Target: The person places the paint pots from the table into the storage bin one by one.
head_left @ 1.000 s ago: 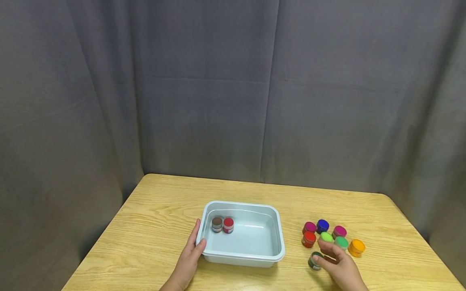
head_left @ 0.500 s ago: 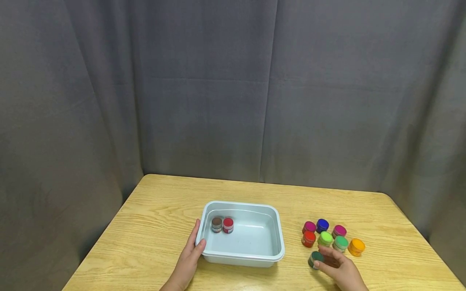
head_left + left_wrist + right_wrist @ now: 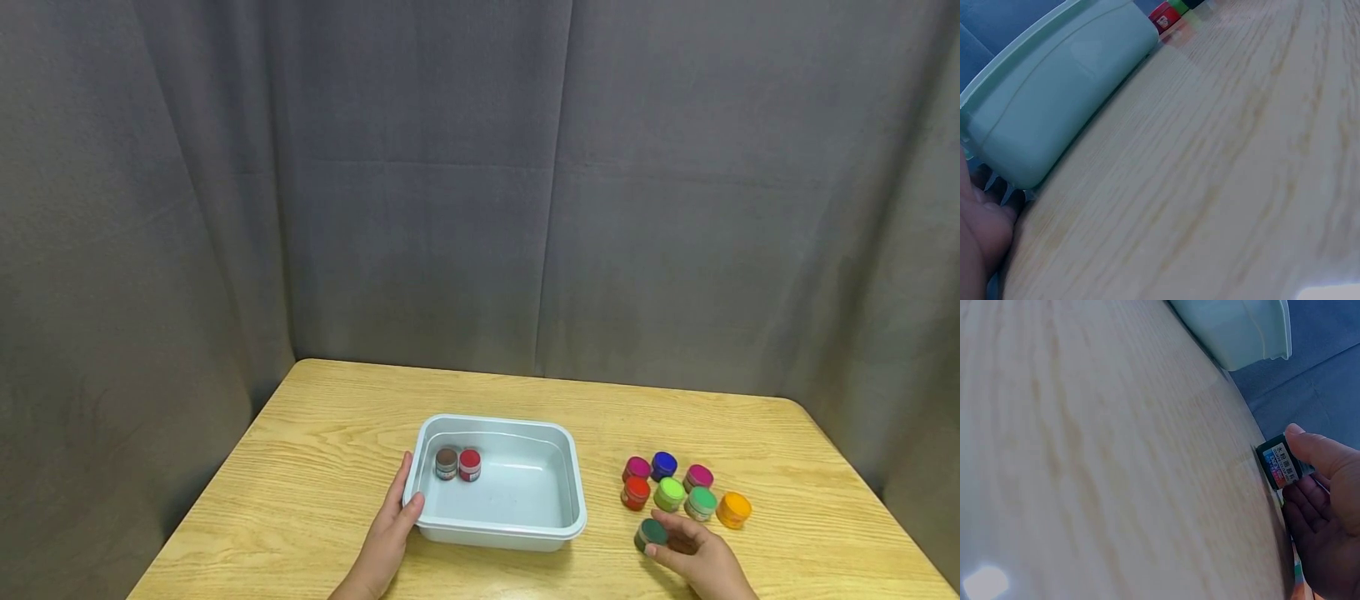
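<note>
A pale blue-grey plastic tub [image 3: 495, 537] stands on the table, with a brown-lidded paint jar [image 3: 446, 464] and a red-lidded paint jar [image 3: 470, 465] side by side at its left inside. My left hand [image 3: 386, 533] grips the tub's near left corner, thumb by the rim and fingers along the outer left wall. My right hand [image 3: 705, 558] pinches a dark green paint jar [image 3: 650, 535] between thumb and fingers. In the right wrist view the thumb lies at the lid of that labelled jar [image 3: 1280, 464], which stands on the tabletop; part of its far side is hidden.
Beyond the right hand stand several more paint jars: orange [image 3: 734, 510], teal green [image 3: 701, 503], light green [image 3: 669, 494], red [image 3: 636, 492], blue [image 3: 663, 466] and two magenta ones, one of them at the right [image 3: 698, 477]. Grey curtains [image 3: 420, 208] surround the wooden table [image 3: 300, 467].
My right hand's fingers have come down and drawn in around the dark green jar, uncovering the light and teal green jars behind. The left hand and tub have stayed put.
</note>
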`<state>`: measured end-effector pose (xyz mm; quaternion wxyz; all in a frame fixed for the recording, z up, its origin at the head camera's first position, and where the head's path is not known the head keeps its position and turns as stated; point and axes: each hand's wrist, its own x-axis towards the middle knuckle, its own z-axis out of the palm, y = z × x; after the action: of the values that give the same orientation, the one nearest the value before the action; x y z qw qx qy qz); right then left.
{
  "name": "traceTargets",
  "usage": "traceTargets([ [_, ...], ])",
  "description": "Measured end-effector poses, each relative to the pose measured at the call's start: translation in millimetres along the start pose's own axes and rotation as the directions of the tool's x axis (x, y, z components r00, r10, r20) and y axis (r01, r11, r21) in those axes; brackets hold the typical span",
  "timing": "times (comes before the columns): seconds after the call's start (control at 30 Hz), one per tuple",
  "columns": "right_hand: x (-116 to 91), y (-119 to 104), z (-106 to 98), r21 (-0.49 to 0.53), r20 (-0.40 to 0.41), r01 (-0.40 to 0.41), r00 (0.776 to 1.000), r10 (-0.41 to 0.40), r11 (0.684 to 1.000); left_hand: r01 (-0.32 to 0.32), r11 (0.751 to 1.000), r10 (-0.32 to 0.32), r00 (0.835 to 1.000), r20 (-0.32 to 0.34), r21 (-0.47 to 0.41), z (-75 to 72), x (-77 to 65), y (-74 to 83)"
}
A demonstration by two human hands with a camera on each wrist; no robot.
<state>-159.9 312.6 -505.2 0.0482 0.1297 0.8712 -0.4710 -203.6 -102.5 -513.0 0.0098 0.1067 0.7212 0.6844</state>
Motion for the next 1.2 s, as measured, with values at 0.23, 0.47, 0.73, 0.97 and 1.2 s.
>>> traceTargets([
  [0.23,0.3,-1.6,0.7,-0.009,-0.015,-0.018,1.0,0.018,1.0,0.0,1.0,0.0,1.0,-0.008,0.004,0.2,-0.6,-0.6],
  [0.47,-0.4,-5.5,-1.4,-0.016,-0.017,-0.02,1.0,0.02,1.0,0.013,1.0,-0.013,1.0,-0.008,0.01,0.6,-0.8,1.5],
  [0.73,-2.3,-21.4,-5.7,-0.026,-0.024,0.039,0.999,-0.04,0.999,0.014,1.0,-0.014,1.0,-0.013,0.023,0.8,0.0,0.6],
  [0.97,-2.8,-40.6,-8.7,0.043,-0.01,0.084,0.996,-0.084,0.996,0.003,1.0,-0.003,1.0,-0.013,0.007,0.4,-0.5,-0.1],
  [1.2,-0.2,-67.2,-4.9,0.126,0.019,0.173,0.984,-0.177,0.977,0.003,1.0,-0.003,1.0,-0.017,0.016,0.2,0.0,-0.5],
])
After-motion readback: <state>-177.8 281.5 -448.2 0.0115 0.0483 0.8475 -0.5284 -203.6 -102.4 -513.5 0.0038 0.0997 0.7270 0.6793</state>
